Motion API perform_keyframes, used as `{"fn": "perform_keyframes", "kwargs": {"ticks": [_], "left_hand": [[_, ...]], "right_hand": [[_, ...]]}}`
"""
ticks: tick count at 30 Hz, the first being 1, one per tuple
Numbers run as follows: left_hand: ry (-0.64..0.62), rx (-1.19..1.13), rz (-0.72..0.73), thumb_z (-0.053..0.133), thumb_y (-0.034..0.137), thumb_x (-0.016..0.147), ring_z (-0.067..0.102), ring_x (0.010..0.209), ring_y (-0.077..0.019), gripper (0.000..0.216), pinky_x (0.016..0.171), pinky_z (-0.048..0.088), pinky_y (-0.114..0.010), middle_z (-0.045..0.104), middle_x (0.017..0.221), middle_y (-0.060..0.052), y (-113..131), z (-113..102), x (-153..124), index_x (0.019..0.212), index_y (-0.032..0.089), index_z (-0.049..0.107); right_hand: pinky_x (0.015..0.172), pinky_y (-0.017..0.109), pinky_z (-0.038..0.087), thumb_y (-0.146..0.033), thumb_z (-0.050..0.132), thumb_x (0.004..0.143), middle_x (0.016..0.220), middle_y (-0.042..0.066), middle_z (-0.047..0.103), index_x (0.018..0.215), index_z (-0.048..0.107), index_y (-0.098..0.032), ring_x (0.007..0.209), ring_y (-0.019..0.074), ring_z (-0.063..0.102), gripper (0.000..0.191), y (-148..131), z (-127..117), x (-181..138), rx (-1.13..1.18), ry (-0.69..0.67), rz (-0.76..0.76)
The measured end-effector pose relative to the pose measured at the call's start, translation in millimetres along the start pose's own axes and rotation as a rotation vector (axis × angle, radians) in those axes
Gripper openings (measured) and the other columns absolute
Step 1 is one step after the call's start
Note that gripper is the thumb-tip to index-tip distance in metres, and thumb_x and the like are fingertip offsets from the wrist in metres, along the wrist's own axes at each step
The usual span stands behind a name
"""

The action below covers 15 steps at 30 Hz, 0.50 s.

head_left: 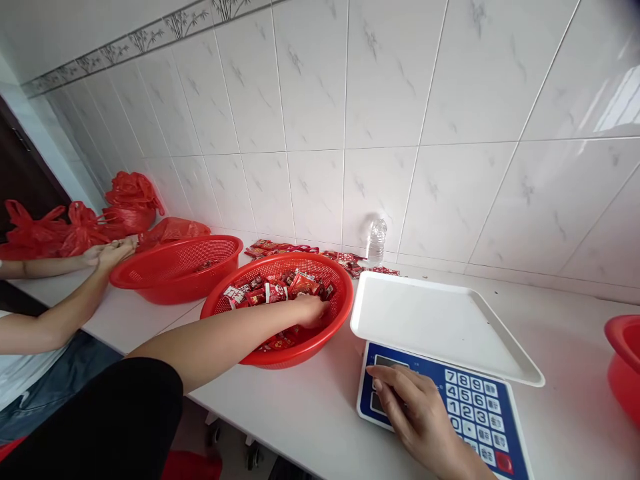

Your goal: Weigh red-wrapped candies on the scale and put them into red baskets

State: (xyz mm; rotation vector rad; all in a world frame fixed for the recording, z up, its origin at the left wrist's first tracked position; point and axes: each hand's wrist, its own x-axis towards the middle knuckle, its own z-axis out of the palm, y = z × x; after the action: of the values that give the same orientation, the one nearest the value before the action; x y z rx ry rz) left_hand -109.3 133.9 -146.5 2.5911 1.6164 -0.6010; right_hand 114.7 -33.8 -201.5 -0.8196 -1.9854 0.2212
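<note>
Left hand [311, 311]: grip closed among sweets [273, 290] in centre basket [330, 327], gathering. Right hand [417, 417]: fingers apart on scale [480, 407] keypad, lower right, steadying it.

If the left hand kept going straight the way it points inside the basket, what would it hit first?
Probably the red candy packets piled right ahead of the left hand, then the far wall of the red basket. Depth is hard to judge; the fingers may already touch the packets.

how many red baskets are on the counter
3. One basket holds candy packets, with the left hand in it. A second basket sits to its left by another person's hands. A third is cut off at the right edge.
</note>
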Motion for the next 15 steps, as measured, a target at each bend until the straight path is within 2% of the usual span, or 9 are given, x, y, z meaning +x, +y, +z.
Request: {"fn": "perform_keyframes", "kwargs": {"ticks": [3,5,8,10,12,15], "left_hand": [[-0.007,-0.124,0.105,0.055,0.039,0.079,0.063,0.089,-0.0251,0.032,0.075,0.048,-0.031,0.067,0.103,-0.006,-5,-3,3,0.107,0.025,0.06],[0.04,-0.189,0.094,0.057,0.042,0.078,0.063,0.092,-0.0251,0.036,0.078,0.048,-0.032,0.066,0.105,-0.007,-15,-9,8,0.109,0.024,0.058],[0.154,-0.191,0.007,0.062,0.055,0.072,0.054,0.112,-0.0307,0.063,0.091,0.043,-0.037,0.056,0.125,-0.013,-27,-16,19,0.123,0.02,0.049],[0.124,-0.176,-0.032,0.068,0.062,0.062,0.044,0.123,-0.0344,0.086,0.1,0.037,-0.041,0.047,0.135,-0.016,-31,-17,28,0.132,0.018,0.042],[0.058,-0.151,-0.07,0.074,0.062,0.053,0.035,0.13,-0.0377,0.102,0.105,0.03,-0.045,0.04,0.141,-0.019,-30,-16,36,0.136,0.015,0.038],[0.027,-0.125,-0.071,0.077,0.06,0.049,0.033,0.13,-0.0403,0.103,0.106,0.027,-0.052,0.038,0.142,-0.019,-28,-12,41,0.136,0.018,0.04]], "right_hand": [[0.056,0.024,0.042,-0.012,0.045,0.092,0.075,0.001,0.062,0.108,0.056,-0.02,0.062,0.0118,0.056,0.021,0,1,0,-0.002,0.002,-0.005],[0.055,0.024,0.042,-0.013,0.045,0.092,0.075,0.002,0.062,0.108,0.056,-0.02,0.061,0.0121,0.057,0.021,1,1,0,-0.003,0.008,-0.004],[0.054,0.024,0.042,-0.013,0.045,0.092,0.074,0.001,0.062,0.107,0.056,-0.021,0.06,0.0121,0.056,0.02,1,2,0,-0.005,0.005,-0.002],[0.053,0.023,0.042,-0.014,0.045,0.092,0.074,0.001,0.062,0.107,0.056,-0.021,0.059,0.0118,0.056,0.02,1,2,1,-0.01,0.004,-0.006],[0.053,0.023,0.043,-0.014,0.045,0.092,0.074,0.001,0.062,0.108,0.056,-0.021,0.059,0.0117,0.057,0.02,2,2,3,-0.018,0.019,-0.012],[0.054,0.022,0.045,-0.015,0.046,0.092,0.072,0.001,0.063,0.106,0.056,-0.02,0.058,0.0117,0.058,0.019,4,3,5,-0.031,0.049,-0.027]]}}
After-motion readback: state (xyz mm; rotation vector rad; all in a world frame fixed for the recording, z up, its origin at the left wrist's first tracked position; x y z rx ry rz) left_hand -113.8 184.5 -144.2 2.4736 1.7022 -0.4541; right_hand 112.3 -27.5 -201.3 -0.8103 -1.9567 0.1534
